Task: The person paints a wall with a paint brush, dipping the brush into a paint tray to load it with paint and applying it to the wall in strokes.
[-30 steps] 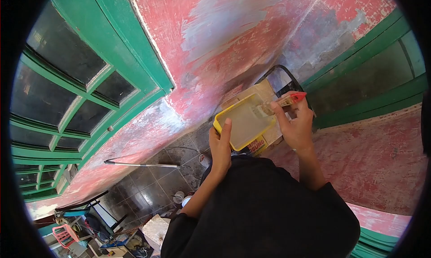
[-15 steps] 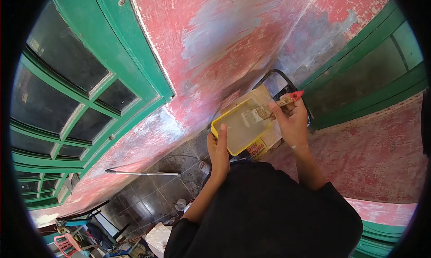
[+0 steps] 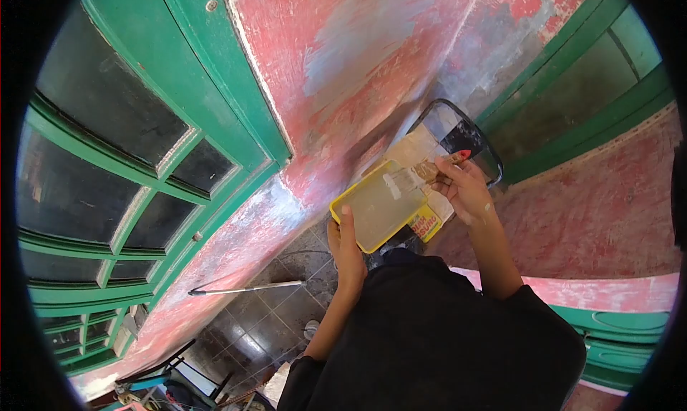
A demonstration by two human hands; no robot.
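My left hand (image 3: 348, 253) grips the near-left edge of a shallow yellow-rimmed tray (image 3: 356, 248), its thumb over the rim. Greyish liquid covers the tray's inside. My right hand (image 3: 466, 190) is closed around a paintbrush (image 3: 428, 170) with a red-tipped handle. The brush's whitish bristles reach over the tray's right side, close to the liquid. A pale spot marks my right wrist. Under the tray shows a piece of cardboard (image 3: 413, 147), with a yellow printed label (image 3: 426, 223) near the tray's right edge.
A black-framed chair (image 3: 494, 160) stands by the wall corner. The pink wall (image 3: 358, 117) has grey-white patches. Green-framed windows (image 3: 275, 169) line the left, and a green frame (image 3: 544, 89) the right. A pole (image 3: 247, 289) leans over the dark tiled floor (image 3: 286, 314).
The brush and my right hand have shifted slightly left, with the handle lower. The tray has moved a little down and left, and the whole view has turned slightly.
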